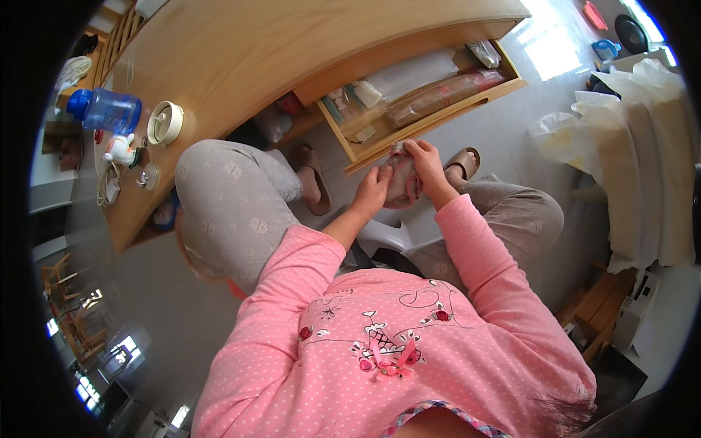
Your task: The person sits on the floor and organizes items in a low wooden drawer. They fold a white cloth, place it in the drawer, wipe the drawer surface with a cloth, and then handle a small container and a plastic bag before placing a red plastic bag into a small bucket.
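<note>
Between my knees, a crumpled grey cloth with pink edging (402,183) is held in both hands. My left hand (371,191) grips its left side, thumb on top. My right hand (430,164) pinches its upper right part. Just beyond the cloth is the front of an open wooden drawer (432,123). Inside the drawer lie clear plastic packaging (413,74), a long brown item wrapped in clear plastic (446,96) and a small white object (368,94). The underside of the cloth is hidden.
On the wooden table (219,55) at left are a blue plastic bottle (112,111), a round cream lid (165,123), a small white figurine (119,149) and a white cable (108,183). A white plastic stool (386,235) shows beneath me. Covered upright pieces (641,180) stand at right.
</note>
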Demonstrator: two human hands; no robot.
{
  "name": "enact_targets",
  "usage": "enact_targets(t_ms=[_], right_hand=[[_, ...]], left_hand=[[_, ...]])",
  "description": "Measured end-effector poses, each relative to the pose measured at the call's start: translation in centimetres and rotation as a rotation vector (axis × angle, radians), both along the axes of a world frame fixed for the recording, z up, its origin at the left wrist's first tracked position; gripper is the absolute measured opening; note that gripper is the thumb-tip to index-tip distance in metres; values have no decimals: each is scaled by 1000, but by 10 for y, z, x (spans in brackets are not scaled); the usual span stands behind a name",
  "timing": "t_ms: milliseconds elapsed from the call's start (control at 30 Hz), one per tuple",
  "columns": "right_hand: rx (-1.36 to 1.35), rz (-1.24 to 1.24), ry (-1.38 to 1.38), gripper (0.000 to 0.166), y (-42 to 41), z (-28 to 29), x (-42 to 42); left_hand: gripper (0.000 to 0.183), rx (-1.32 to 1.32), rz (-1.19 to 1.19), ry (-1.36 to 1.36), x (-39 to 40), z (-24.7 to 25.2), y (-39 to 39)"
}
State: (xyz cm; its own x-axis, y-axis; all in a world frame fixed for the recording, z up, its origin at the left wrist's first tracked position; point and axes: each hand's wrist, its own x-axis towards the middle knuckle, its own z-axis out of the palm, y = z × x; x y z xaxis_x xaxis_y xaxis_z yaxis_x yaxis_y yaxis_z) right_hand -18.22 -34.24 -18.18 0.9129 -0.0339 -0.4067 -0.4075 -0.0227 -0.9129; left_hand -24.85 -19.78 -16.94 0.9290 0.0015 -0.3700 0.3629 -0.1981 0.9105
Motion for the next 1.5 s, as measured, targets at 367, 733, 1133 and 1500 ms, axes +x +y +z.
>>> enact_targets(t_ms=[367, 733, 1133, 1500], right_hand=[[241, -111, -45, 19, 19, 20, -33], [242, 38, -90, 19, 17, 25, -28], [-155, -53, -282, 22, -52, 16, 30], [-1388, -117, -524, 17, -165, -4, 121]], left_hand=[[39, 129, -85, -319, -1, -1, -16], [15, -438, 253, -29, 24, 20, 3], [17, -465, 228, 264, 21, -1, 2], [20, -450, 149, 405, 19, -8, -2]])
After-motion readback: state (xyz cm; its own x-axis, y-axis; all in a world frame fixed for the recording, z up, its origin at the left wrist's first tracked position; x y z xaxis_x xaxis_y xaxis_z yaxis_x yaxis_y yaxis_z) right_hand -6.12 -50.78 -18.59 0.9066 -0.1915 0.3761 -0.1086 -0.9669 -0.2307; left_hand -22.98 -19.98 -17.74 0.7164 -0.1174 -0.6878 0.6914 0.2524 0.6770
